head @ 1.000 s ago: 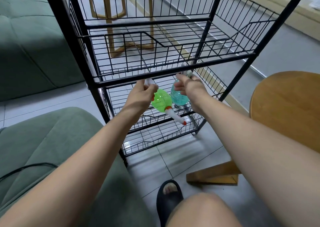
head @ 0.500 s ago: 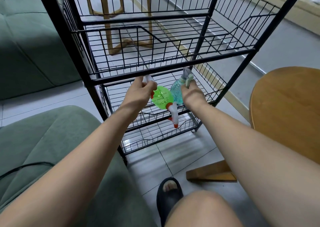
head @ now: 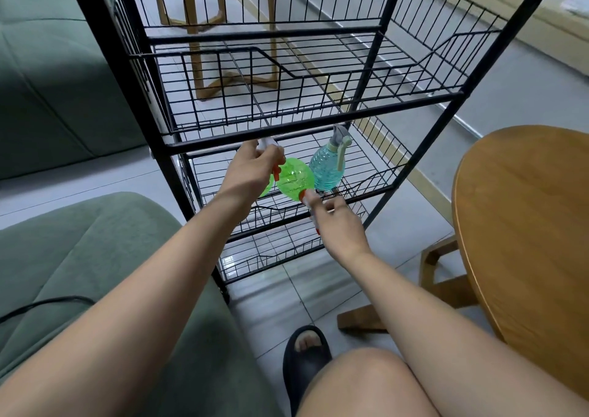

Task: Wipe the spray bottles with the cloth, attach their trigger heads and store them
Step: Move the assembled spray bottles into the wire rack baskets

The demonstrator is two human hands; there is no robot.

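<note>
Nearest me, my right hand (head: 339,228) hangs just short of the front rail of the rack's (head: 398,104) lower wire shelf (head: 376,174). Its fingers are loose and slightly spread, their tips lying against the white-and-orange nozzle (head: 306,198) of the green bottle (head: 294,177) without curling round it. A little farther in, my left hand (head: 251,169) is closed round a white trigger head (head: 266,144) at the shelf's front left, an orange lever poking out beneath my fingers. More green shows past that hand, and I cannot tell if it is a second bottle. The green bottle lies tipped, nozzle toward me, touching the blue bottle (head: 325,168), which stands upright behind it near the shelf's middle with its head on. These look like thin clear plastic: light, I judge, smooth enough to slip or roll on the wire, and soft enough to dent. The neck under the trigger head is the sure hold; the lever itself could snap or squirt.
</note>
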